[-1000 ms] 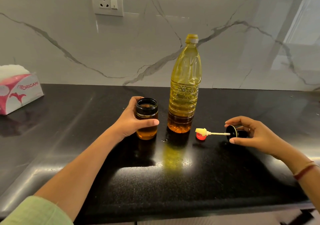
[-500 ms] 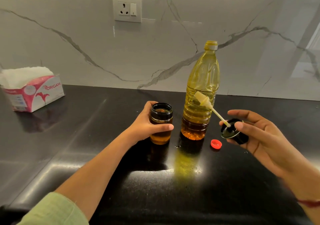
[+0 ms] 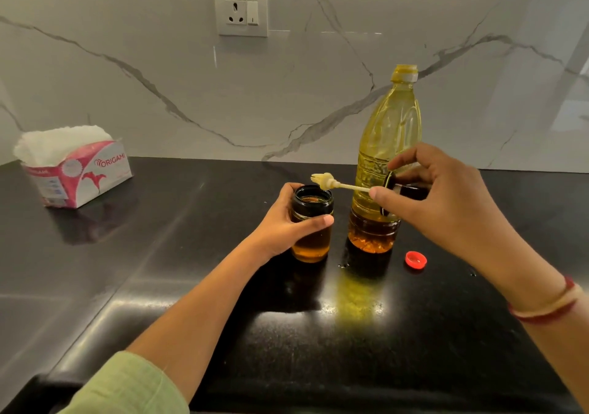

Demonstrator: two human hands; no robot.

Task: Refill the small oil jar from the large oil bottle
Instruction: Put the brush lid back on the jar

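Left hand grips the open amber jar beside the bottle, right hand pinches its brush-lid; black counter, marble wall.

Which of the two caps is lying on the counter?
The small red cap, on the black counter right of the large oil bottle. The black lid with its brush stick is held up in the right hand.

Veined marble wall behind glossy black counter.
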